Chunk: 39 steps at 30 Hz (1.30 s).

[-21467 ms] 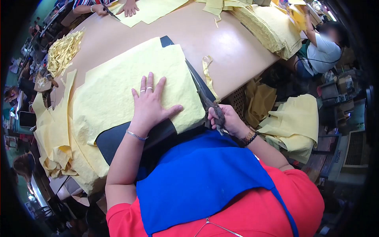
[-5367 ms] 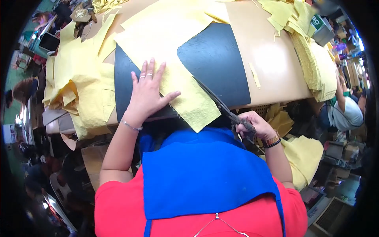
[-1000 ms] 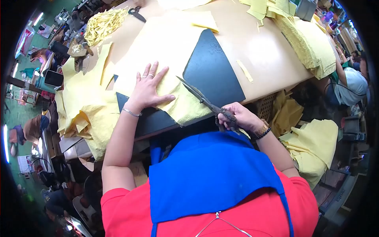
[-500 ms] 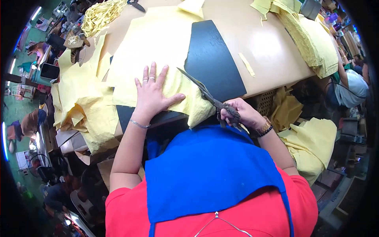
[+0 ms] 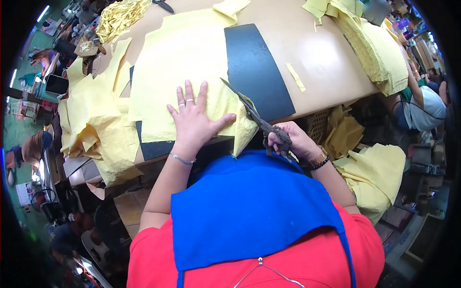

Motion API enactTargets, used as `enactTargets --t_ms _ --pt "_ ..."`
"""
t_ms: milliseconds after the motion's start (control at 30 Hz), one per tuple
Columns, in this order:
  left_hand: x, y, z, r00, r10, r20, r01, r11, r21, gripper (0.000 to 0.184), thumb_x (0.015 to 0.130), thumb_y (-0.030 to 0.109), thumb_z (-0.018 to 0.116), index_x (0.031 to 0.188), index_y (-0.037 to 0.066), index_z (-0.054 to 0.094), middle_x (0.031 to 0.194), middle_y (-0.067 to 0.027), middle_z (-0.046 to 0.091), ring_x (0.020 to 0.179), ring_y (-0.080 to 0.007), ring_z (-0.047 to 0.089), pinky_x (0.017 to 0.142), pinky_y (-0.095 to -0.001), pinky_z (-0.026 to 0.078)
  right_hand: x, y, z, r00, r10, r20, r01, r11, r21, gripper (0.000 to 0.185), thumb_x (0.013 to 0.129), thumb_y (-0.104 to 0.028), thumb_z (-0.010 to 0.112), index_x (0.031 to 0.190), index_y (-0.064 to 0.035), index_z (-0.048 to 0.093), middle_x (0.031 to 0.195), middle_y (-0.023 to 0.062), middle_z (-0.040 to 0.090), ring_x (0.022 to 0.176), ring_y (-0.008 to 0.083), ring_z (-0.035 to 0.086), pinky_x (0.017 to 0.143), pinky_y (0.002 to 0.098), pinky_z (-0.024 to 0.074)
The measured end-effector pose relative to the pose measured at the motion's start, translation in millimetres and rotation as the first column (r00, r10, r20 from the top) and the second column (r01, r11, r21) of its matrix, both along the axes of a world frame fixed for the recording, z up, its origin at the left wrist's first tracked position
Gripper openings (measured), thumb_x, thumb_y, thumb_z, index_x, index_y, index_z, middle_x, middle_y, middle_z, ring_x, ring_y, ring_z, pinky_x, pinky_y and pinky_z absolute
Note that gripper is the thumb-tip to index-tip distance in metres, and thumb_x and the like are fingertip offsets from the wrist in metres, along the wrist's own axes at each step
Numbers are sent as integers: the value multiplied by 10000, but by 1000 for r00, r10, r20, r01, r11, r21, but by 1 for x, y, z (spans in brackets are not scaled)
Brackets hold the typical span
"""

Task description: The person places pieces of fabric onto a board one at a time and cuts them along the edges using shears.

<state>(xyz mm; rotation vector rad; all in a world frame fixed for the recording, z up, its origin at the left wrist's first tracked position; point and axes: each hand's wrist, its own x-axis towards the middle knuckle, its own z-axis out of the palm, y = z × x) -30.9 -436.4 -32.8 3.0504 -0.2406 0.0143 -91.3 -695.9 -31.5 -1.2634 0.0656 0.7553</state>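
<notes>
A large pale-yellow sheet [image 5: 180, 53], fabric or leather, lies over a dark board [image 5: 259, 72] on the table. Pressed flat on the sheet's lower part is my left hand [image 5: 197, 113], fingers spread, with rings on two of them. My right hand [image 5: 295, 139] grips the wrapped handles of large scissors [image 5: 257, 117]. Their blades point up and left, along the sheet's right edge where it meets the board. Between my hands a crumpled corner of the sheet hangs over the table edge. I cannot tell how far the blades are parted.
Yellow pieces [image 5: 93, 115] drape over the table's left side, and a yellow stack [image 5: 374, 53] lies at the right. A thin strip [image 5: 296, 78] rests on the tabletop [image 5: 326, 62]. Scraps [image 5: 120, 19] and another pair of scissors [image 5: 164, 6] lie at the back. A co-worker [image 5: 422, 105] sits at right.
My left hand has shifted slightly right relative to the board. The sheet's lower portion lies flatter, with more of the board showing below it. The scissors stay in my right hand at the edge.
</notes>
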Motion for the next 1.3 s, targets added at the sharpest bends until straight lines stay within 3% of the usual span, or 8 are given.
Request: enactTargets --t_ms 67,167,267,400,800,1300 --pt "-1 -3 2 1000 28 -14 -28 1000 5 1006 707 758 544 1480 190 242 1528 -224 137 1415 -405 104 1028 -705 134 -6 -3 -4 1000 -20 0 20 1000 -18 225 873 -244 661 781 -42 622 659 -4 595 550 55 549 509 201 445" --pt "11 8 1 995 23 -96 -35 991 -127 925 752 724 526 1475 215 257 1528 -214 151 1414 -406 113 1040 -696 131 -13 -2 7 1000 -29 0 29 999 -40 213 878 -234 651 799 -39 620 682 -11 589 574 54 545 529 205 454" --pt "35 39 8 991 -131 39 132 990 -43 855 780 695 519 1467 245 281 1527 -199 168 1412 -406 121 1059 -674 126 -13 -6 1 1000 -22 7 22 999 -37 226 873 -256 661 820 -41 620 685 -10 585 598 54 551 534 212 463" --pt "40 54 6 976 -216 -19 215 975 -52 843 769 689 536 1456 255 312 1528 -187 178 1414 -393 126 1081 -645 113 -2 -2 1 1000 13 29 -12 999 -45 250 868 -276 673 822 -36 620 700 7 598 589 65 562 541 215 472" --pt "7 23 1 999 -38 23 40 996 -81 871 754 725 520 1457 254 313 1520 -211 183 1420 -382 114 1071 -657 88 -9 -2 -5 997 -28 67 31 998 -48 237 892 -258 645 827 -32 617 678 3 592 573 65 561 525 208 459" --pt "-5 8 0 1000 -11 19 13 996 -83 889 755 726 511 1463 232 298 1518 -222 177 1417 -391 112 1057 -679 86 -10 2 -5 998 -51 37 54 995 -79 265 888 -301 649 816 -49 609 651 -11 576 567 54 547 517 200 448"
